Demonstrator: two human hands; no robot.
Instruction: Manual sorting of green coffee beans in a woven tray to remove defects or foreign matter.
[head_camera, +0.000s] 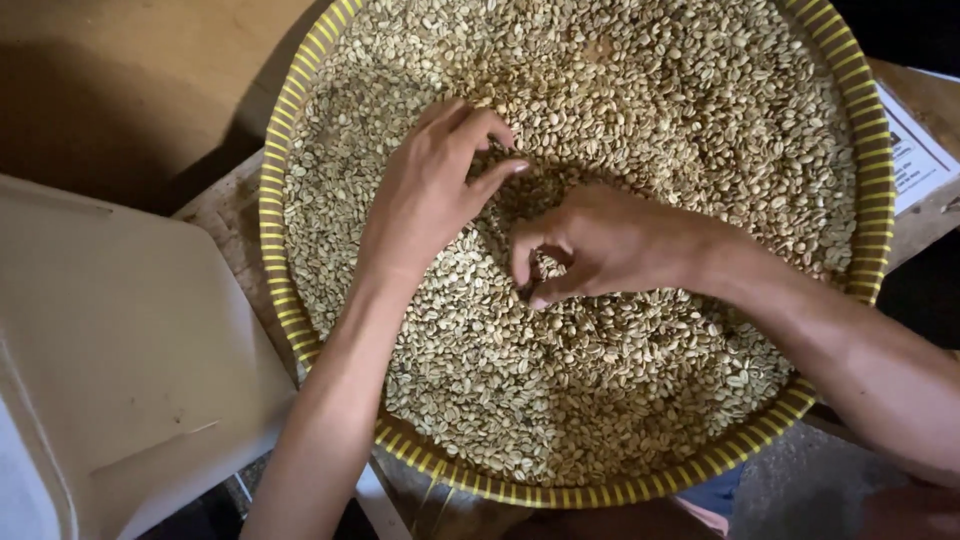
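Note:
A large round woven tray with a yellow striped rim (272, 190) is filled with pale green coffee beans (660, 110). My left hand (430, 190) rests on the beans near the tray's middle, thumb and fingers curled close together over a small dark gap in the beans. My right hand (600, 245) lies just to the right of it, fingers curled inward with several beans cupped under the palm. The two hands almost touch.
A beige plastic chair (120, 340) stands at the left, its edge next to the tray. The tray sits on a worn wooden surface (225, 215). A white printed paper (915, 150) lies at the right edge. Brown floor shows at top left.

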